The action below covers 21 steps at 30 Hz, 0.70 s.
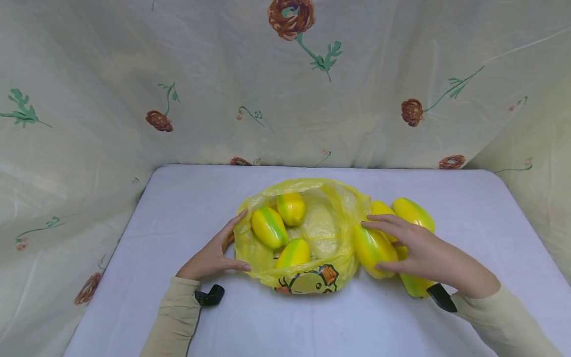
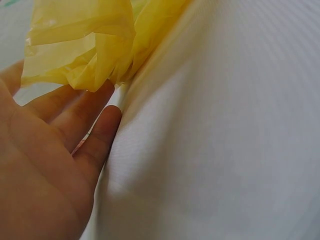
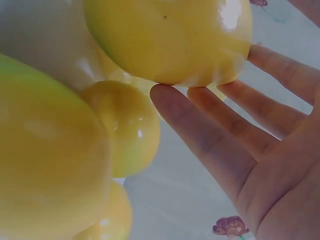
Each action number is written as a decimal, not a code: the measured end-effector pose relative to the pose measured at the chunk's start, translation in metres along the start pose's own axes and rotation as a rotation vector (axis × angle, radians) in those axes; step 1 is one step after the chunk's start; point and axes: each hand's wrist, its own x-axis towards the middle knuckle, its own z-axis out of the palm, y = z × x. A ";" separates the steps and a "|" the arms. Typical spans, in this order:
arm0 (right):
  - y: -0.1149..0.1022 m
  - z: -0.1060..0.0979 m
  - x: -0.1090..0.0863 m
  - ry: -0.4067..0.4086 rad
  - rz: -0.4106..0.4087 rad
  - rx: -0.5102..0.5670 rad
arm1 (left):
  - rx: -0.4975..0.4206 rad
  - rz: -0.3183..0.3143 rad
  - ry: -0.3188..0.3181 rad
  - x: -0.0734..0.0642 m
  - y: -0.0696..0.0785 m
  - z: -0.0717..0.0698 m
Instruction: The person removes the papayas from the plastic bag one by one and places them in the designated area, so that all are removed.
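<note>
A yellow plastic bag (image 1: 330, 248) with a printed cartoon face stands with its mouth wide, and three smooth yellow fruits with green streaks, one of them this fruit (image 1: 269, 228), lie inside. At the bag's left side, my left hand (image 1: 218, 253) is spread, thumb near the front rim and fingers touching the plastic (image 2: 80, 50). My right hand (image 1: 412, 248) grips another streaked yellow fruit (image 1: 373, 250) between thumb and fingertips, right beside the bag's right rim. In the right wrist view, fingertips press against this fruit (image 3: 170, 40).
More of these fruits lie right of the bag, among them a fruit (image 1: 412, 213) behind the right hand and a fruit (image 1: 415, 285) below it, partly hidden. A white cloth covers the table (image 1: 267, 327). Flower-printed curtain (image 1: 348, 99) hangs behind and at both sides.
</note>
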 end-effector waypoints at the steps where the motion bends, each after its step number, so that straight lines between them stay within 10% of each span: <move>1: 0.001 0.001 -0.001 0.001 -0.001 -0.001 | 0.002 0.000 0.000 0.000 0.000 0.000; 21: 0.007 0.019 -0.008 -0.044 0.023 -0.026 | 0.007 0.000 0.003 0.001 -0.003 0.000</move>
